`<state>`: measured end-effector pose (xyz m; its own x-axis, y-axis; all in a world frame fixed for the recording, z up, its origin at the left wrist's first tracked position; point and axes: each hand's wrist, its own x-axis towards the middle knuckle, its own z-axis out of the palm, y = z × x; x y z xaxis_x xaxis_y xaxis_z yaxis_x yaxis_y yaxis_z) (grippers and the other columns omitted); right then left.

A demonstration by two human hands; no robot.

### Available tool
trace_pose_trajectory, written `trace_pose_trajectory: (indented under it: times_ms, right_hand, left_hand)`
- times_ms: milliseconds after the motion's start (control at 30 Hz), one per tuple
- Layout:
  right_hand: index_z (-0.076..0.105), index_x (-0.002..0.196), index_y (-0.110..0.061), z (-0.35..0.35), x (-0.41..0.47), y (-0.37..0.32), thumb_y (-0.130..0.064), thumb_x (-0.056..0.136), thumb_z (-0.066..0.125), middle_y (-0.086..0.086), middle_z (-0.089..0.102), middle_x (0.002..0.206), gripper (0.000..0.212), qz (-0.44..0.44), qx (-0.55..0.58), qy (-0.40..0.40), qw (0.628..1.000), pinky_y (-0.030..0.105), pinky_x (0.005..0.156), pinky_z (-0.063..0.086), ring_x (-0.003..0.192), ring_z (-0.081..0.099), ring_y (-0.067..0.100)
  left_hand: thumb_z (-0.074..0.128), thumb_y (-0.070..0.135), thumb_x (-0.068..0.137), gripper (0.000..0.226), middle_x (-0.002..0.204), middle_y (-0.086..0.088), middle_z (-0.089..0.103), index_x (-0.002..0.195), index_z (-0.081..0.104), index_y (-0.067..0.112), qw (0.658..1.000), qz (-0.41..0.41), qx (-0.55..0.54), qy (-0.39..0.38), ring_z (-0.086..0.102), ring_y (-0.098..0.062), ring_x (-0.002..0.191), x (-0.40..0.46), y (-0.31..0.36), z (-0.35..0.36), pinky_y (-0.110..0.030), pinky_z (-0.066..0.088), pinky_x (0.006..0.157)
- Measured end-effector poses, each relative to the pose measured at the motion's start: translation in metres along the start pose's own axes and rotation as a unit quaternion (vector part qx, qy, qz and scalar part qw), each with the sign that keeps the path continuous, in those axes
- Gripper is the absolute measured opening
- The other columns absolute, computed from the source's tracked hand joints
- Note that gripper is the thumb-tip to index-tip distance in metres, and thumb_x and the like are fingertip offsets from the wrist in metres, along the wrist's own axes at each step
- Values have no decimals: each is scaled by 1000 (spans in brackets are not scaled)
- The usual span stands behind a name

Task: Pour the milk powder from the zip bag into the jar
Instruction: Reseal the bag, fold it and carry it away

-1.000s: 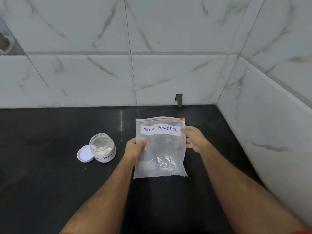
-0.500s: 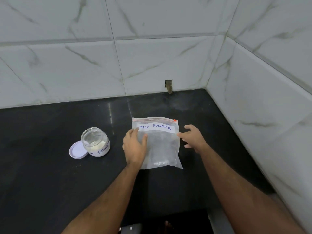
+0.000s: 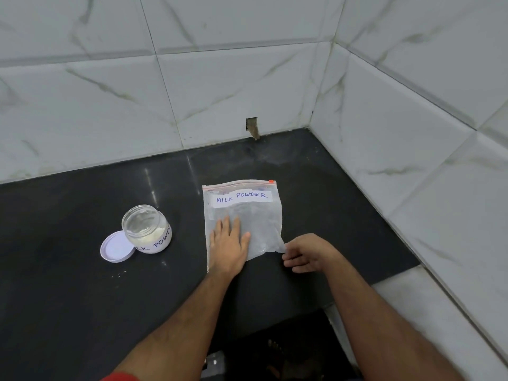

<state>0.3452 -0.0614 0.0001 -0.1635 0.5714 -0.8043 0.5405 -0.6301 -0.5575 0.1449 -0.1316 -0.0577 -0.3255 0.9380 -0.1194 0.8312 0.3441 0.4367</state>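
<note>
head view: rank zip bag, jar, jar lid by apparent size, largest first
1. zip bag, lying flat, by far the largest.
2. jar.
3. lid, partly hidden behind the jar; looks close to the jar in width, so ranks 2 and 3 are unsure.
</note>
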Motion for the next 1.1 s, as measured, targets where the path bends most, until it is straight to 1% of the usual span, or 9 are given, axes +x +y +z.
trace_pose_trajectory:
  times_ms: [167, 367, 500, 567, 633, 733, 833, 933, 1100]
  right_hand:
    - [73, 99, -1, 5, -4, 7, -4, 83, 65, 13, 74, 92, 18, -3, 73, 56, 996, 33, 65, 60, 74, 72, 21]
    - [70, 97, -2, 4, -8, 13, 5, 79, 58, 14, 69, 79, 23, -15, 98, 116, 988, 33, 60, 59, 60, 63, 20]
    - [65, 84, -8, 8, -6, 17, -3, 85, 54, 9, 67, 73, 12, -42, -8, 156, 987, 34, 62, 58, 58, 62, 20]
    - [67, 82, -13, 6, -2, 12, -15, 86, 59, 5, 72, 77, 9, -70, -111, 202, 971, 34, 63, 60, 68, 70, 21]
    - [69, 82, -17, 5, 3, 4, -31, 88, 64, 3, 73, 79, 16, -101, -156, 238, 953, 37, 68, 62, 75, 71, 20]
    - [70, 82, -13, 7, 13, -10, -34, 91, 66, 5, 74, 83, 23, -103, -110, 223, 963, 36, 67, 60, 74, 70, 20]
    - [67, 70, -5, 8, 25, -20, -18, 82, 72, 10, 70, 75, 19, -86, -81, 191, 974, 31, 54, 46, 60, 58, 23]
    - [60, 66, -4, 5, 30, -25, -8, 75, 69, 13, 59, 68, 12, -63, -82, 177, 979, 27, 49, 39, 54, 49, 24]
    - [61, 69, -6, -1, 38, -28, -13, 75, 65, 12, 65, 74, 10, -72, -125, 207, 968, 31, 57, 45, 62, 57, 25]
  left_hand:
    - [22, 45, 105, 62, 167, -10, 4, 159, 12, 17, 1000, 9, 15, -22, -1, -28, 154, -3, -5, 3, -43, 0, 124]
    - [25, 42, 106, 59, 167, -12, 7, 158, 17, 14, 1000, 14, 15, -9, 0, -29, 154, -1, -10, 7, -44, 0, 124]
    - [28, 43, 105, 61, 167, -12, 7, 158, 18, 14, 1000, 15, 18, -9, -1, -29, 154, -1, -10, 9, -45, -1, 124]
    - [29, 45, 105, 62, 167, -12, 5, 158, 17, 14, 1000, 17, 23, -11, -2, -30, 154, -1, -10, 9, -45, -1, 124]
    - [29, 47, 104, 65, 167, -11, 2, 158, 15, 15, 999, 17, 21, -16, -5, -30, 154, -2, -10, 8, -45, -3, 124]
    - [30, 49, 103, 66, 167, -11, 0, 158, 14, 15, 1000, 16, 15, -20, -7, -29, 154, -2, -10, 7, -45, -4, 124]
    - [30, 50, 103, 67, 168, -10, 0, 158, 13, 16, 1000, 13, 10, -22, -7, -29, 154, -2, -9, 7, -44, -4, 124]
    - [31, 49, 103, 67, 168, -9, 1, 158, 14, 15, 1000, 9, -1, -21, -7, -27, 154, -2, -9, 6, -43, -4, 124]
    - [38, 45, 102, 63, 166, -8, 15, 156, 24, 15, 999, -13, -35, 5, 4, -25, 154, -2, -8, 6, -40, 2, 124]
